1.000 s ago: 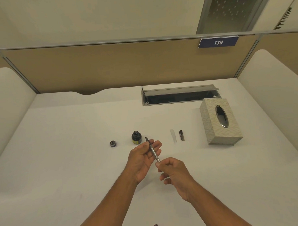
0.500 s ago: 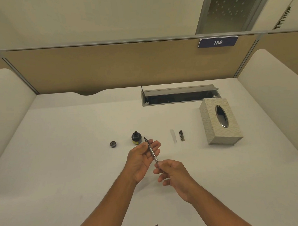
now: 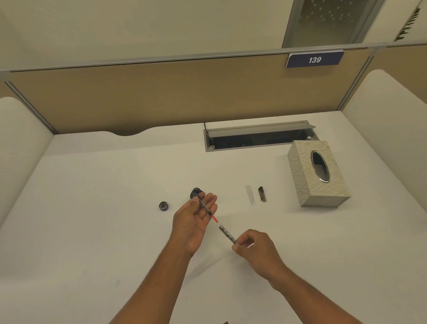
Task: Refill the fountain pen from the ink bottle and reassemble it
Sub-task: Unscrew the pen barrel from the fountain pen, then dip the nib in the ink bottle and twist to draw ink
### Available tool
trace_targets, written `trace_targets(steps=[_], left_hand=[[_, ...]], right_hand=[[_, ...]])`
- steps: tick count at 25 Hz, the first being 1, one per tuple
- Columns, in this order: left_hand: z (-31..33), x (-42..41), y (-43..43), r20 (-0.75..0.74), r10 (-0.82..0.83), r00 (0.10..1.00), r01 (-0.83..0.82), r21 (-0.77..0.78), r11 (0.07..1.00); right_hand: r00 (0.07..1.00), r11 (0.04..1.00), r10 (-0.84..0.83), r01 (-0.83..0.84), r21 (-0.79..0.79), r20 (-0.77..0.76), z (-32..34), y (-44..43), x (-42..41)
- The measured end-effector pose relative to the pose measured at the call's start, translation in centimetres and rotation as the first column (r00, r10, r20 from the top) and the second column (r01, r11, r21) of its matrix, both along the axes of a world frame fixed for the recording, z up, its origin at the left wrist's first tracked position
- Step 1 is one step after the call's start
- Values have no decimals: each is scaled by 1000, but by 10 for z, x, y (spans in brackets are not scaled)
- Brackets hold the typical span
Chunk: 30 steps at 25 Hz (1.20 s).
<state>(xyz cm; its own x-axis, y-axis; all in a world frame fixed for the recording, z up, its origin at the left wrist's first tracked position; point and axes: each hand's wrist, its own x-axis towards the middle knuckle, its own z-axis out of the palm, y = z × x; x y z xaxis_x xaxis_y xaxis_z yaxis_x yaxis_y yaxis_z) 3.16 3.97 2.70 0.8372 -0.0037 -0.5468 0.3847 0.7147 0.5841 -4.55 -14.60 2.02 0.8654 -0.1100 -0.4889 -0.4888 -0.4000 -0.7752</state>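
My left hand (image 3: 194,219) holds the pen's front section (image 3: 205,207), nib end pointing up and away, with a red converter end sticking out toward my right hand. My right hand (image 3: 255,250) pinches the silver pen barrel (image 3: 227,235), now a short gap away from the section. The small dark ink bottle (image 3: 195,192) stands open just behind my left fingers, partly hidden by them. Its round cap (image 3: 163,206) lies on the table to its left. The dark pen cap (image 3: 262,194) lies to the right.
A slim clear plastic piece (image 3: 250,195) lies beside the pen cap. A patterned tissue box (image 3: 317,172) stands at the right. An open cable tray (image 3: 257,136) is set into the white desk (image 3: 88,214) at the back, before a tan partition.
The pen was in one piece between both hands. Now the barrel has come off: my right hand has drawn it down and to the right, baring the red converter end.
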Motion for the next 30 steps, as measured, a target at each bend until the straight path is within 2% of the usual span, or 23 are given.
trace_targets(steps=[11,18,22,30], left_hand=[[-11,-6,-5,-48,-54,997,54,-5,999],[-19,-11,-13,-106,-96,990,96,1,995],[-21,-11,-14,-116,-97,988,98,3,995],[-21,-10,-12,-121,-95,988,96,0,995]], right_hand=[[974,939,-124,177,-295,191,-24,-23,53],[974,896,-172,216,-388,145,-40,-30,83],[986,874,-128,162,-458,105,-47,-31,85],[992,856,-75,117,-503,102,-50,-32,85]])
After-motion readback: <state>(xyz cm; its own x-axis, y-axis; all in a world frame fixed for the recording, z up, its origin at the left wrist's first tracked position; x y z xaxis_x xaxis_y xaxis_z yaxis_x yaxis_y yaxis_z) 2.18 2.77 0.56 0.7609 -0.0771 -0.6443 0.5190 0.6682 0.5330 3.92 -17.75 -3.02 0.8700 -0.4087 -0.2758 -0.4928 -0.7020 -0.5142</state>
